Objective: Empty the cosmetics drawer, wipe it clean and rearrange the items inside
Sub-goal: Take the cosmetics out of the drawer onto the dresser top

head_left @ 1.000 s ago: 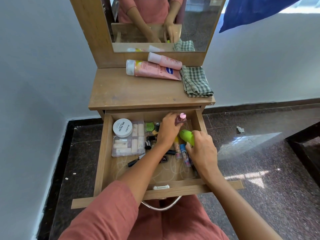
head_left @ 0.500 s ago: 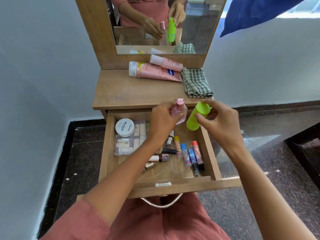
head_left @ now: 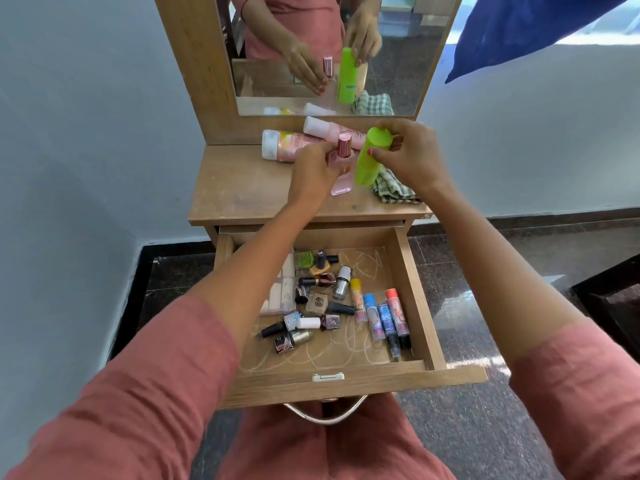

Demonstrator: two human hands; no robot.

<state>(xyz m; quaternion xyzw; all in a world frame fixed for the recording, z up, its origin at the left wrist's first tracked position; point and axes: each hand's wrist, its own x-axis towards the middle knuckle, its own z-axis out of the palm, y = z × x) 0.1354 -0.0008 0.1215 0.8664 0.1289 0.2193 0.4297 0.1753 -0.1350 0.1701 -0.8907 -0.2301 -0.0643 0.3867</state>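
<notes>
The wooden drawer (head_left: 415,299) is pulled open below the dressing table top (head_left: 242,188). Inside lie several nail polish bottles (head_left: 311,306), several lip balm sticks (head_left: 384,317) and a clear box of sponges (head_left: 282,289), partly hidden by my left arm. My left hand (head_left: 313,174) grips a pink bottle with a rose cap (head_left: 341,168) over the table top. My right hand (head_left: 412,157) holds a lime green bottle (head_left: 370,157) by its cap, its base low over the table next to the pink bottle.
Two pink tubes (head_left: 294,142) lie at the back of the table top under the mirror (head_left: 398,46). A green checked cloth (head_left: 393,190) sits at the table's right side. White walls flank the table; dark stone floor lies to the right.
Both hands lifted the pink bottle and the green bottle out of the drawer and carried them up and back over the table top.
</notes>
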